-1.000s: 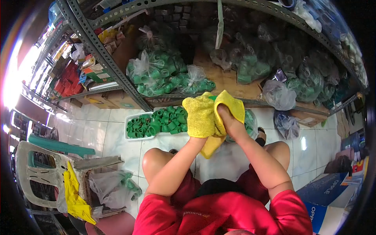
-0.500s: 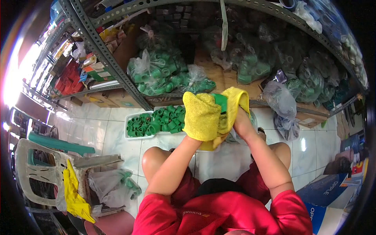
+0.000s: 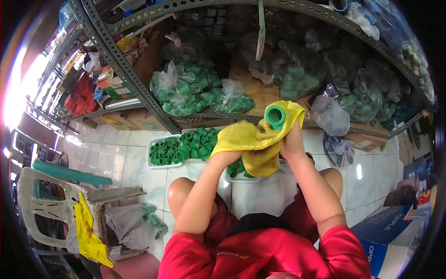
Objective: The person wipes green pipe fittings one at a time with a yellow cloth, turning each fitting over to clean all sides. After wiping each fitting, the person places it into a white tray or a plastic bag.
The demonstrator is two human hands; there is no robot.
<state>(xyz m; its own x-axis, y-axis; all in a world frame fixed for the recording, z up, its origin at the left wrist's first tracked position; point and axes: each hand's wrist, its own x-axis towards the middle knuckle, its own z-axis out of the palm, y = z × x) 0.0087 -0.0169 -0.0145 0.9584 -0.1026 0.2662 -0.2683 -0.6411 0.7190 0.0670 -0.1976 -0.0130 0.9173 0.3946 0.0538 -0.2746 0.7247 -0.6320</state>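
Note:
A green pipe fitting (image 3: 275,115) with its round opening facing the camera sits in a fold of the yellow cloth (image 3: 237,136). My right hand (image 3: 292,139) is closed around the fitting through the cloth. The other end of the cloth covers my left hand (image 3: 226,157), so its fingers are hidden. Below and left of the cloth, white trays (image 3: 166,165) hold many small green fittings (image 3: 203,145). Part of another tray (image 3: 241,179) with green fittings shows under the cloth.
A metal shelf (image 3: 125,65) ahead holds plastic bags of green fittings (image 3: 186,83). At the left stands a worn plastic chair (image 3: 49,237) with a yellow cloth (image 3: 88,228) over it. Blue and white boxes (image 3: 383,225) lie at the right.
The fitting has come into view at the upper right, its opening turned to the camera. The cloth is spread wider between my hands, and more of the near tray shows beneath.

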